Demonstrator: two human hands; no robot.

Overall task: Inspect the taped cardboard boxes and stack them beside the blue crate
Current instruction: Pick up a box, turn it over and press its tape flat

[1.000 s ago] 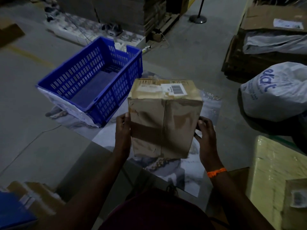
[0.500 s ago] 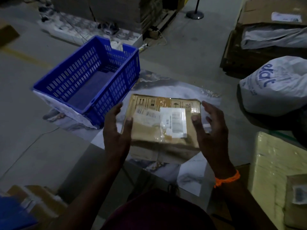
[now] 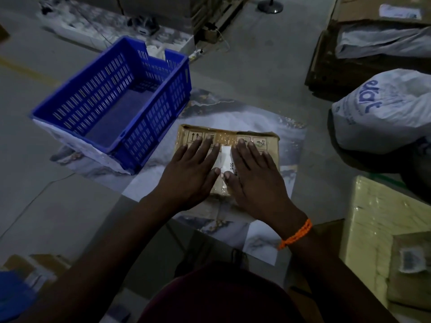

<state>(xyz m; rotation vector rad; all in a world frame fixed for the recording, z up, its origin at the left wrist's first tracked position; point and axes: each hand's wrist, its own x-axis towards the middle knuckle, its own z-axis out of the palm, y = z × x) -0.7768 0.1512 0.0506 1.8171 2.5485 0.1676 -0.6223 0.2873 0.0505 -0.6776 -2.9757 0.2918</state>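
- Two hands are pressing flat on the taped cardboard box. The left hand and right hand are lying side by side, fingers straight and slightly spread, thumbs nearly meeting over a white label.
- The box is lying on a marble-patterned sheet on the floor, just beside the blue crate, with a strip of sheet showing between them.
- The hands are covering most of the box's top, and printed handling symbols are showing along its far edge.
- An orange wristband is circling the right wrist.
- A white sack with blue lettering is sitting to the right, well apart from the box.
- A yellowish wrapped parcel is standing at the near right, and a small labelled carton is overlapping its corner. Whether the carton is resting on it cannot be told.
- A dark stack at the far right is carrying grey bags and flat cardboard.
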